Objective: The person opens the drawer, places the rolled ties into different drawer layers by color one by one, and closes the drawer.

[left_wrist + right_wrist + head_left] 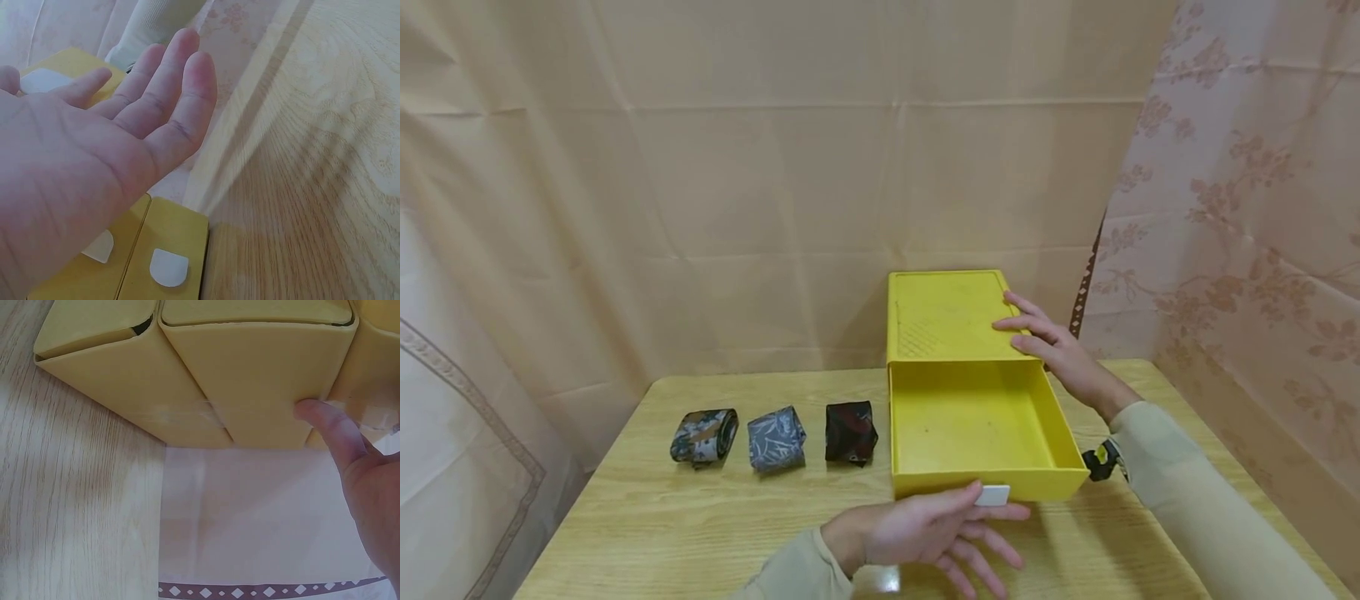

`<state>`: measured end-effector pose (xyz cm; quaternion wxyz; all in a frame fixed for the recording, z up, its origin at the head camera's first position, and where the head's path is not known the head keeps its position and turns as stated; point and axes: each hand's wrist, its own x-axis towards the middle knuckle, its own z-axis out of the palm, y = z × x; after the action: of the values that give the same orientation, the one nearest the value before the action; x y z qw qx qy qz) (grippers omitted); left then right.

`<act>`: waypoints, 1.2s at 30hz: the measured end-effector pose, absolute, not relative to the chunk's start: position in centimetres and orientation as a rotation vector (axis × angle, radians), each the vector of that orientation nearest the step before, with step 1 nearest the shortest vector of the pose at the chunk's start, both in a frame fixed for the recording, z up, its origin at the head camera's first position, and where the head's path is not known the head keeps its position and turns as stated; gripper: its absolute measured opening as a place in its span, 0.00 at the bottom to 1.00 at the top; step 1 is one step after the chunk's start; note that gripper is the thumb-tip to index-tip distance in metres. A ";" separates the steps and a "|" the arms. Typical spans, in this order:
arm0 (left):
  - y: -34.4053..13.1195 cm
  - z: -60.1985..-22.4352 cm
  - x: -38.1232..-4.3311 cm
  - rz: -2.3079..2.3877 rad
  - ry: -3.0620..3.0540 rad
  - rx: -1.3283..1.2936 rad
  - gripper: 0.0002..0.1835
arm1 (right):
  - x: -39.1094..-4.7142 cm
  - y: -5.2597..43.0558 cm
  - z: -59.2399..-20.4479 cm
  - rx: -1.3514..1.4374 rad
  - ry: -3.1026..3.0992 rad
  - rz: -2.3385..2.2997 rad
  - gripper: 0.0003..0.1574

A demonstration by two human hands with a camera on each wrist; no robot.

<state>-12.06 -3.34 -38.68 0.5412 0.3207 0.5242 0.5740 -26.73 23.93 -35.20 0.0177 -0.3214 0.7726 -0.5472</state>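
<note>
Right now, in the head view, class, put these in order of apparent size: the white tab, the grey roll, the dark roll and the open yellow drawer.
Largest to smallest:
1. Open yellow drawer
2. Grey roll and dark roll: too alike to rank
3. White tab

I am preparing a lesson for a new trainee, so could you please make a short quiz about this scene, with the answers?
1. How many rolled cloths lie to the left of the yellow cabinet?
2. True or false: every drawer of the yellow cabinet is closed.
3. Which hand touches the top of the yellow cabinet? A: left; B: right; C: neither.

Key:
1. Three.
2. False; one drawer is pulled out.
3. B, the right hand.
</note>
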 end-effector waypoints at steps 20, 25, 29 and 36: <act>-4.1 -39.8 -12.2 1.345 1.275 0.750 0.34 | -25.0 23.1 -33.6 -0.975 2.386 -1.699 0.22; -4.8 -40.5 -12.3 1.351 1.304 0.732 0.32 | -24.8 23.1 -33.6 -0.977 2.390 -1.707 0.21; -5.8 -41.2 -12.5 1.344 1.353 0.744 0.28 | -24.7 23.0 -33.7 -0.988 2.388 -1.704 0.21; -8.4 -42.0 -13.6 1.365 1.453 0.749 0.24 | -25.4 23.3 -34.2 -0.999 2.401 -1.699 0.21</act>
<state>-13.59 -8.38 -41.99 0.4845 0.3078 0.5969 0.5606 -25.40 23.31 -34.24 0.0175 -0.3214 0.7728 -0.5469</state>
